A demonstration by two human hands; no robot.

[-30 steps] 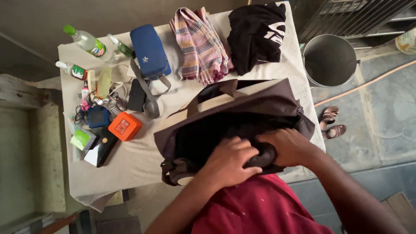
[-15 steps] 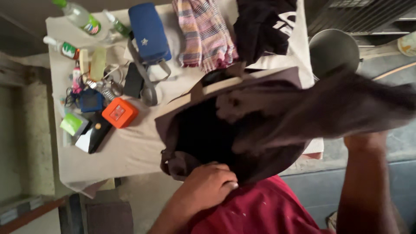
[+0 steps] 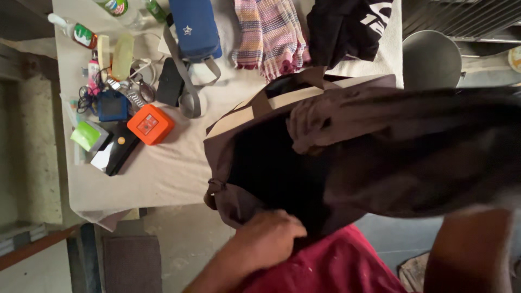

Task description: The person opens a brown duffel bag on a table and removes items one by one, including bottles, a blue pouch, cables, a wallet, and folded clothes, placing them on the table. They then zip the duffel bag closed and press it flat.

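- The brown duffel bag (image 3: 255, 179) lay on the near edge of the cloth-covered table (image 3: 163, 173), overhanging it toward the person.
- Its long axis ran aslant, from the near-left corner up toward the far right; the dark opening faced upward and toward the person.
- A dark brown garment (image 3: 412, 146) stretched from the bag's opening out to the right, blurred along its length.
- The left hand (image 3: 268, 239) rested on the bag's near rim, fingers curled and pinching the fabric edge.
- The right hand was hidden behind the garment; only the forearm (image 3: 467, 249) showed, right of the bag, so the state of its fingers could not be told.
- Left of the bag sat an orange box (image 3: 150, 124), well apart from it.
- Beyond the bag lay a blue pouch (image 3: 194, 27), a striped cloth (image 3: 268, 35) and a black garment (image 3: 347, 27).
- A metal bucket (image 3: 431, 59) stood off the table, beyond the bag on the right.
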